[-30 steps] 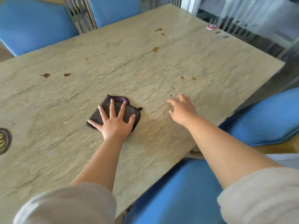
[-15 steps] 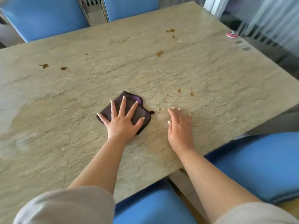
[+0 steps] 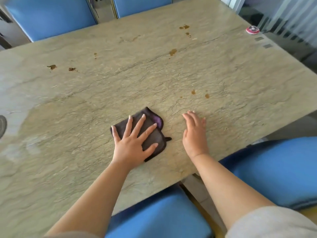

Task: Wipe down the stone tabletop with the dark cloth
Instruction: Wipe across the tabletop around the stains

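The stone tabletop (image 3: 154,74) is beige-green with dark veins and several brown stains, such as one at mid-table (image 3: 172,52) and two small spots (image 3: 193,91) just beyond my right hand. The dark cloth (image 3: 153,137), folded with a purple edge showing, lies near the table's front edge. My left hand (image 3: 132,145) presses flat on it with fingers spread, covering its left half. My right hand (image 3: 194,133) rests flat on the bare stone just right of the cloth and holds nothing.
Blue chairs stand at the far side (image 3: 51,16) and the near side (image 3: 274,169). A small red round object (image 3: 252,29) sits at the far right corner. A dark round mat (image 3: 2,124) shows at the left edge. More stains (image 3: 52,67) lie far left.
My left hand has slid the cloth to the right, closer to my right hand. The right hand has turned to point forward and settled flat. The view has shifted.
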`<state>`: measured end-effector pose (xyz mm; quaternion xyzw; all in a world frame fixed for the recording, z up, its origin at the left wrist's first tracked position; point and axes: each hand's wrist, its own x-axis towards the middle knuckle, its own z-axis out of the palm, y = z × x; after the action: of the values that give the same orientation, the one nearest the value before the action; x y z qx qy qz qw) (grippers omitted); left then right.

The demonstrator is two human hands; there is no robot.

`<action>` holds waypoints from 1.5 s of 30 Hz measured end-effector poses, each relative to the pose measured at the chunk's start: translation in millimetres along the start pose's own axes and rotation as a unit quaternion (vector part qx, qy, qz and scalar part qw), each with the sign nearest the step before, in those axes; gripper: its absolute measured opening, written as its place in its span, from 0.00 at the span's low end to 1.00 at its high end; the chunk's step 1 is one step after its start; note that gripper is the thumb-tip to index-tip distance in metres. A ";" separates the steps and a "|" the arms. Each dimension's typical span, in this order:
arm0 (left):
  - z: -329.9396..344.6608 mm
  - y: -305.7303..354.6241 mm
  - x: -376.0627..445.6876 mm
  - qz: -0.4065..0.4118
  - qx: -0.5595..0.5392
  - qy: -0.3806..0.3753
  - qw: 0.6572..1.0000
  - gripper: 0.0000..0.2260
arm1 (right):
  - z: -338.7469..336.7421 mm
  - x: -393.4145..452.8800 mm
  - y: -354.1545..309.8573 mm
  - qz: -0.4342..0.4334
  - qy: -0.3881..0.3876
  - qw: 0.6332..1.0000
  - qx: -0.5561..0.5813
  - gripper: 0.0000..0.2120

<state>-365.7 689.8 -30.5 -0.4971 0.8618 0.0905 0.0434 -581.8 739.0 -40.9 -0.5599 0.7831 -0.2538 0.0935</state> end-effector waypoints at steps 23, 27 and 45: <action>-0.1 10.3 -17.7 -0.311 -0.299 0.041 0.901 0.22 | 13.2 23.4 -30.0 -0.259 -0.242 0.925 -0.138 0.31; -2.8 3.3 -14.2 -0.312 -0.393 0.076 0.862 0.21 | 24.4 -5.8 -66.7 -0.222 -0.237 0.931 -0.166 0.34; -9.0 54.0 6.5 -0.277 -0.287 0.042 0.916 0.29 | -18.5 -26.7 -0.7 -0.524 -0.337 0.770 -0.136 0.31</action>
<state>-415.5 708.9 -16.6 -0.7108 0.6273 0.2971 -0.1141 -579.7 768.9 -28.4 -0.9399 0.3131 0.0506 0.1269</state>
